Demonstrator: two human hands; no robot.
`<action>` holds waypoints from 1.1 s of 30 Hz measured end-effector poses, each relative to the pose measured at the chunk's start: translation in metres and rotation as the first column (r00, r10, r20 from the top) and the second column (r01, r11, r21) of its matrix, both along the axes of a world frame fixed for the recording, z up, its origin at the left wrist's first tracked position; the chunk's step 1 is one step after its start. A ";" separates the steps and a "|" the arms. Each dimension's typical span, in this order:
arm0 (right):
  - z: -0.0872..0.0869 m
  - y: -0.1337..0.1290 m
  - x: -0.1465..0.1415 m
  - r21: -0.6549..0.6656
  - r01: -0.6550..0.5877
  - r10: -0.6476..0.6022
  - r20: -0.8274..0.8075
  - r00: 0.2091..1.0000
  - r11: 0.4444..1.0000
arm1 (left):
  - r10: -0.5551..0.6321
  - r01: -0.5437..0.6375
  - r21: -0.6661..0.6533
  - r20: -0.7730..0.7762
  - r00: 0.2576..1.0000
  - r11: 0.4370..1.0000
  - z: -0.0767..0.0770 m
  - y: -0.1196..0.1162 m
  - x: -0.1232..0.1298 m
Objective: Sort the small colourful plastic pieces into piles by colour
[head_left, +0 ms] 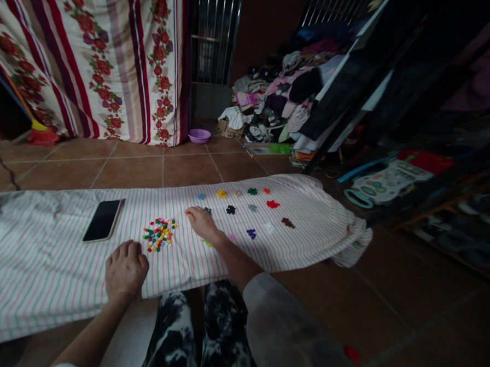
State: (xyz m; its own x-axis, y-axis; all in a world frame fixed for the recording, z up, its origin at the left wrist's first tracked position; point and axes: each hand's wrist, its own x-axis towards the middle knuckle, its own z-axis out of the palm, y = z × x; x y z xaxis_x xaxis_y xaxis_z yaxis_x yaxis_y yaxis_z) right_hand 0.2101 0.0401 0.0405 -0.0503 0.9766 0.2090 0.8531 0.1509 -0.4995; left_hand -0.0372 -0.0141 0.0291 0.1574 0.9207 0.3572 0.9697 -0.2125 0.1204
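Observation:
My right hand (202, 223) reaches over the striped cloth, just right of a mixed pile of small coloured pieces (159, 234). Its fingers are pinched together; an orange tint shows at the tips, but what they hold is too small to make out. Under and beside this hand lie a grey-blue cluster (207, 211) and a yellow-green cluster (207, 242), both partly covered. Left of the mixed pile, my left hand (125, 268) rests palm down on the cloth with its fingers curled in. Sorted single-colour clusters, including black (230, 210) and dark blue (251, 234), spread to the right.
A phone (103, 220) lies at the left on the striped cloth (303, 202). More clusters, such as yellow (221, 194), red (273, 204) and brown (288, 223), sit farther right. Beyond are a purple basin (199, 135) and a heap of clothes (281, 94).

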 end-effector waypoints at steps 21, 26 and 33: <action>0.016 -0.037 0.262 0.066 0.693 -0.676 -0.177 0.716 0.717 | 0.023 -0.027 -0.043 -0.089 0.996 0.999 -0.003 0.002 0.001; 0.013 -0.036 0.293 0.040 0.735 -0.718 -0.187 0.671 0.677 | 0.011 -0.014 -0.037 -0.088 0.996 0.999 -0.005 0.003 0.000; 0.009 -0.021 0.315 0.071 0.753 -0.746 -0.102 0.658 0.654 | 0.008 -0.015 -0.067 -0.094 0.996 0.998 -0.004 0.004 0.000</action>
